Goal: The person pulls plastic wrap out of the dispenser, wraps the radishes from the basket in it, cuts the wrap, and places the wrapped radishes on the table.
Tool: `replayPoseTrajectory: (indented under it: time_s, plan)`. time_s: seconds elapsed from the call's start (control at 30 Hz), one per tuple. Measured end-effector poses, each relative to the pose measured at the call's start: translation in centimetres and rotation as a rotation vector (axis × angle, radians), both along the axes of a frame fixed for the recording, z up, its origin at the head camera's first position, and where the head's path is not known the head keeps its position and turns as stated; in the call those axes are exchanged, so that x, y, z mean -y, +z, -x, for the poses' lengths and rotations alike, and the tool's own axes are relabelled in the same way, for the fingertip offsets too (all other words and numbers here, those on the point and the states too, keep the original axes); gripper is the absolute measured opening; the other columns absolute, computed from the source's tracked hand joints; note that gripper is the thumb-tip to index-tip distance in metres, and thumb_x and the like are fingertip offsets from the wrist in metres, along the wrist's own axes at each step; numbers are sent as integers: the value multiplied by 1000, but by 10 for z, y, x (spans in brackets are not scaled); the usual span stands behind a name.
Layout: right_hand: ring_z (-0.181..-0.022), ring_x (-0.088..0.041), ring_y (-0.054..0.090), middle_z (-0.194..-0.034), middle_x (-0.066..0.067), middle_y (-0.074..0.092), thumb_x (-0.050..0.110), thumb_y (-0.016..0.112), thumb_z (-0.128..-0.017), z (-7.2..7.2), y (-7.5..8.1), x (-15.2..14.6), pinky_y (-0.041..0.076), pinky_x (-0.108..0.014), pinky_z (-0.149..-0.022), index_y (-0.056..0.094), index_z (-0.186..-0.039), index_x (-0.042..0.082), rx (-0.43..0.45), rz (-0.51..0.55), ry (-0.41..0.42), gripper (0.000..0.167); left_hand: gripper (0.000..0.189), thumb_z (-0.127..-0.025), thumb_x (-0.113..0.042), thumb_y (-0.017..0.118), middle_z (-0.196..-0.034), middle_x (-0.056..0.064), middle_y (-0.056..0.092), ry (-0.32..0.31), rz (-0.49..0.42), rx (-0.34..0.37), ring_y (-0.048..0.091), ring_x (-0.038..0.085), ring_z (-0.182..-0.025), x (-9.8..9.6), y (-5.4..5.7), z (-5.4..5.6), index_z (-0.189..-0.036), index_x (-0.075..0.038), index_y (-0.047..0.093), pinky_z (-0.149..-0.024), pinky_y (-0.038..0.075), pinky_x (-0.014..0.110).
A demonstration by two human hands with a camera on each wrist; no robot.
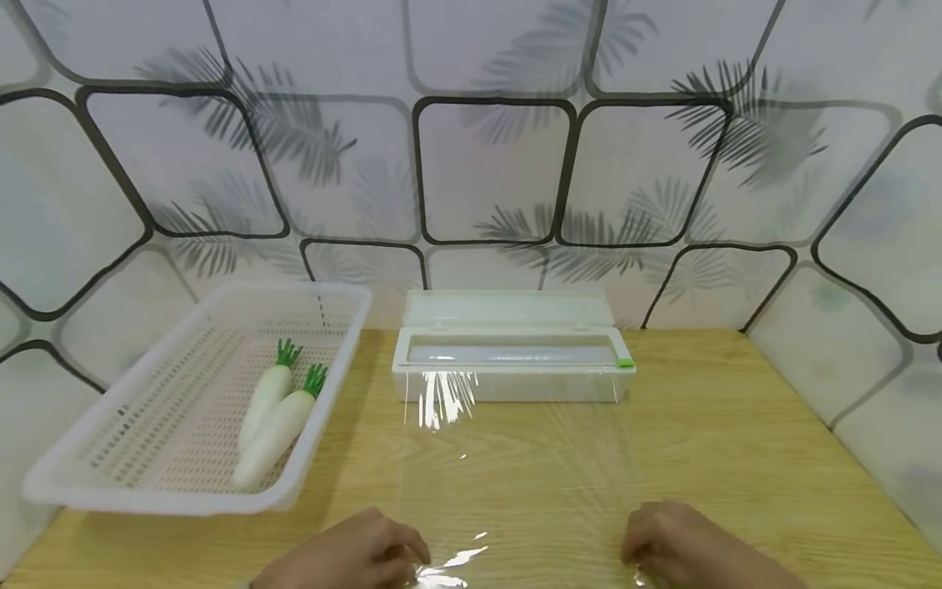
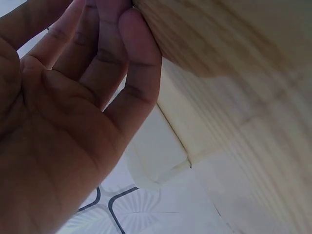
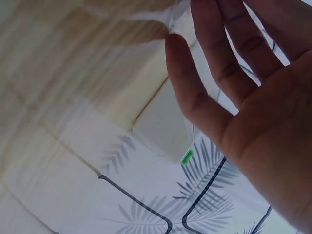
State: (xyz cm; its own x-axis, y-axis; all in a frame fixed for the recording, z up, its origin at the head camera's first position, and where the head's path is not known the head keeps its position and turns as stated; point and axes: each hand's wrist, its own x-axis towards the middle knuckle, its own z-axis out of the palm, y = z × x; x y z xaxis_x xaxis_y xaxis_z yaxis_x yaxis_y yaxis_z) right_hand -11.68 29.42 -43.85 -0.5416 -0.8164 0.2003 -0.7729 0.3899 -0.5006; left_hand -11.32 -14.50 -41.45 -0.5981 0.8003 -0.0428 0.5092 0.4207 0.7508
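A sheet of clear plastic wrap (image 1: pixel 515 474) stretches from a white wrap dispenser (image 1: pixel 508 386) toward the front of the table. My left hand (image 1: pixel 353 552) pinches its near left corner. At the near right corner my right hand (image 1: pixel 688 546) pinches the film too. The dispenser's lid (image 1: pixel 508 308) stands raised, and a roll of wrap (image 1: pixel 515 354) shows in the slot. A small green cutter tab (image 1: pixel 625 362) sits at its right end. Both wrist views show curled fingers, with the dispenser (image 2: pixel 158 146) beyond; the fingertips are partly cut off there.
To the left stands a white plastic basket (image 1: pixel 140 409) with a slotted bottom. Two white radishes (image 1: pixel 274 438) with green tops lie in it. Under everything is a wood-grain table (image 1: pixel 736 442). Patterned wall covering (image 1: pixel 493 172) rises behind and at both sides.
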Motion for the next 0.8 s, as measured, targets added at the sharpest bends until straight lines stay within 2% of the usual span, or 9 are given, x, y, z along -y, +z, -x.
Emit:
replayPoseTrajectory:
  time_s: [0.1, 0.2, 0.4, 0.5, 0.57, 0.67, 0.8]
  plan:
    - [-79, 5, 51, -89, 17, 60, -8, 77, -77, -8, 13, 11, 48, -19, -59, 72, -87, 18, -43, -80, -61, 29, 21, -90, 0, 68, -67, -21, 53, 33, 26, 4, 46, -9, -59, -2, 2, -3, -108, -9, 74, -61, 51, 17]
    - [-76, 7, 43, -87, 20, 52, -8, 77, -75, -12, 15, 16, 43, -19, -56, 68, -86, 21, -79, -126, -91, 32, 25, -86, 3, 68, -63, -21, 48, 61, 29, 9, 42, -8, -55, -4, 1, -5, -107, -10, 73, -59, 50, 17]
    - [-77, 5, 35, -87, 17, 46, -3, 81, -75, -12, 11, 16, 37, -15, -56, 65, -87, 21, -153, -147, -68, 31, 28, -81, 4, 69, -61, -21, 42, 53, 41, -100, 37, -10, -54, -7, -2, -7, -103, -12, 72, -59, 47, 13]
    - [-78, 5, 33, -90, 16, 43, 16, 82, -84, -13, 8, 16, 36, -15, -56, 65, -88, 21, -195, -177, -71, 19, 30, -78, 5, 69, -61, -22, 44, 46, 39, -146, 39, -11, -55, -7, -2, -8, -102, -13, 71, -57, 45, 12]
    - [-78, 5, 33, -91, 15, 43, 30, 78, -90, -13, 6, 16, 36, -15, -56, 64, -88, 21, -217, -193, -85, 16, 31, -77, 6, 69, -62, -22, 45, 41, 35, -169, 41, -11, -56, -8, -2, -7, -102, -12, 70, -57, 45, 11]
    - [-79, 5, 35, -92, 15, 44, 49, 71, -93, -16, 4, 17, 37, -16, -56, 65, -91, 19, -243, -212, -116, 31, 31, -77, 7, 68, -63, -22, 45, 33, 34, -183, 41, -11, -57, -9, -2, -7, -102, -11, 70, -56, 45, 11]
    - [-77, 2, 35, -91, 12, 44, 54, 66, -94, -20, 1, 19, 37, -16, -56, 65, -93, 16, -301, -255, -136, 39, 33, -76, 8, 66, -64, -22, 45, 27, 32, -196, 41, -11, -57, -9, -4, -6, -103, -11, 70, -57, 45, 10]
